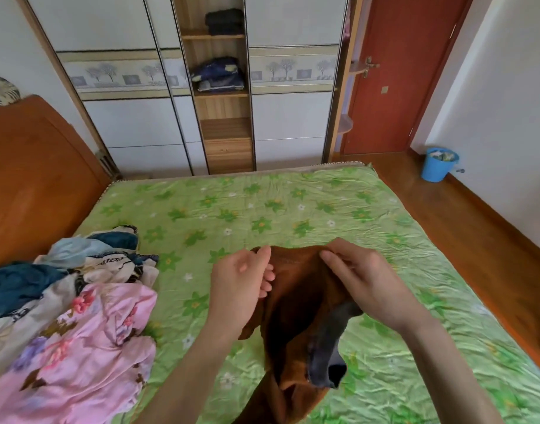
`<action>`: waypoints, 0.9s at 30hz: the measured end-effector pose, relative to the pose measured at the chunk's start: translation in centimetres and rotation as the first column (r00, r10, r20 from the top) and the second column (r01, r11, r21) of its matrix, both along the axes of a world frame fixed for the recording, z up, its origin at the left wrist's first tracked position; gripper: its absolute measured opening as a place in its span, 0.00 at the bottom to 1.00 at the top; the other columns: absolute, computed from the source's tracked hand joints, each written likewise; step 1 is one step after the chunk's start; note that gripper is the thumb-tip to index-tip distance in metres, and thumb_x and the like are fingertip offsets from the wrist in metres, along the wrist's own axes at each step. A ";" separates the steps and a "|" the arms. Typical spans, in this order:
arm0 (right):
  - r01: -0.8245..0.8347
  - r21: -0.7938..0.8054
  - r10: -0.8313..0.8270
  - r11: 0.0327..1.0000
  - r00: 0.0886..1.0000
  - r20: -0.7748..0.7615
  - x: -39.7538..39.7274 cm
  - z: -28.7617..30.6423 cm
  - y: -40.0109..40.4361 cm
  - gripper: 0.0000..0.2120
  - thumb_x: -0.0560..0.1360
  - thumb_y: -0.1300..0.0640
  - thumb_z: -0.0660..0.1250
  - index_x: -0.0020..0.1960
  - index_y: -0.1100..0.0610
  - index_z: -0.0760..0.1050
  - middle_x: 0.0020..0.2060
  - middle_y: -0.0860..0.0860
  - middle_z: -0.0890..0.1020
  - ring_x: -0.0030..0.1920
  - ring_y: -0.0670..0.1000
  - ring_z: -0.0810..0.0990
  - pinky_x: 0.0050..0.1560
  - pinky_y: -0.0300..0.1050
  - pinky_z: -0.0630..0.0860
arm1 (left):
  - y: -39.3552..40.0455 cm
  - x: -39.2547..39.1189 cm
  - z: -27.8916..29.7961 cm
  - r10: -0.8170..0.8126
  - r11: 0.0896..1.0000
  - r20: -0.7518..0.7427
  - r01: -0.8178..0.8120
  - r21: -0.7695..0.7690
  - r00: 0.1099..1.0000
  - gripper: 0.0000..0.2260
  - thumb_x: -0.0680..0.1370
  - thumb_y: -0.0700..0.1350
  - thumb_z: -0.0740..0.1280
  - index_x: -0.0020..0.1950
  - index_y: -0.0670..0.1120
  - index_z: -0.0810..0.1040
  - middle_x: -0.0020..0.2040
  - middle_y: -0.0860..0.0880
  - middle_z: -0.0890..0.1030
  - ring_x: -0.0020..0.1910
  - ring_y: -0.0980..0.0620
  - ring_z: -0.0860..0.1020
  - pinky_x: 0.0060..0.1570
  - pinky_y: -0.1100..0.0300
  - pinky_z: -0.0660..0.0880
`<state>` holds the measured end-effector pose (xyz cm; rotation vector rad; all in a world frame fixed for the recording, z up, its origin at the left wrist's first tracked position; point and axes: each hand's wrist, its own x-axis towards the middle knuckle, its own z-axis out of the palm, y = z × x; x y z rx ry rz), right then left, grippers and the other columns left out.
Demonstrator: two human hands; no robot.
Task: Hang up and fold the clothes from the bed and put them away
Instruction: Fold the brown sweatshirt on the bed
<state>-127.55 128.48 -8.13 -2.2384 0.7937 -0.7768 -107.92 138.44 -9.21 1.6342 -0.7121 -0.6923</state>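
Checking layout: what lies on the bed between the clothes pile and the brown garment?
Head view: only bare green flowered sheet separates the clothes pile from the brown garment both hands hold.

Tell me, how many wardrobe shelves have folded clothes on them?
2: a dark stack on the top shelf, a blue stack on the shelf below. Shelves behind the closed doors are hidden.

Brown garment (296,301) runs off the bottom edge; clothes pile (67,307) cut off left.
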 end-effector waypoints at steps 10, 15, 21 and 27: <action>-0.263 0.326 0.168 0.908 0.942 0.291 3.7 3.2 -1.8 0.06 0.78 0.56 0.74 0.52 0.58 0.85 0.42 0.54 0.88 0.40 0.54 0.86 0.44 0.48 0.84 | -0.9 2.0 4.5 -0.595 0.793 0.523 0.552 0.258 0.610 0.08 0.78 0.47 0.74 0.50 0.50 0.75 0.39 0.54 0.78 0.36 0.55 0.77 0.37 0.57 0.71; -0.164 0.447 -0.020 0.879 0.926 0.378 0.2 -2.6 -0.9 0.22 0.76 0.35 0.72 0.59 0.51 0.80 0.53 0.53 0.85 0.50 0.56 0.86 0.53 0.53 0.83 | -0.6 2.5 3.8 -0.533 0.830 0.447 0.547 0.110 0.718 0.02 0.80 0.42 0.73 0.47 0.47 0.84 0.42 0.50 0.84 0.43 0.53 0.82 0.44 0.56 0.76; -0.057 0.564 -0.045 0.824 0.985 0.167 -2.6 -14.0 6.3 0.35 0.70 0.33 0.76 0.67 0.49 0.68 0.58 0.39 0.80 0.60 0.45 0.81 0.60 0.38 0.77 | -0.7 2.6 3.5 -0.226 0.932 0.458 0.327 -0.156 0.860 0.06 0.78 0.42 0.75 0.44 0.53 0.85 0.40 0.56 0.85 0.41 0.58 0.84 0.41 0.65 0.77; 0.150 0.523 -0.207 0.839 0.977 0.052 -0.5 -16.0 7.4 0.21 0.72 0.34 0.72 0.50 0.51 0.83 0.38 0.53 0.84 0.40 0.41 0.76 0.42 0.47 0.71 | -0.7 3.8 4.9 -0.075 0.939 0.383 0.195 -0.285 0.921 0.04 0.78 0.43 0.75 0.47 0.53 0.86 0.44 0.55 0.87 0.44 0.58 0.85 0.44 0.64 0.80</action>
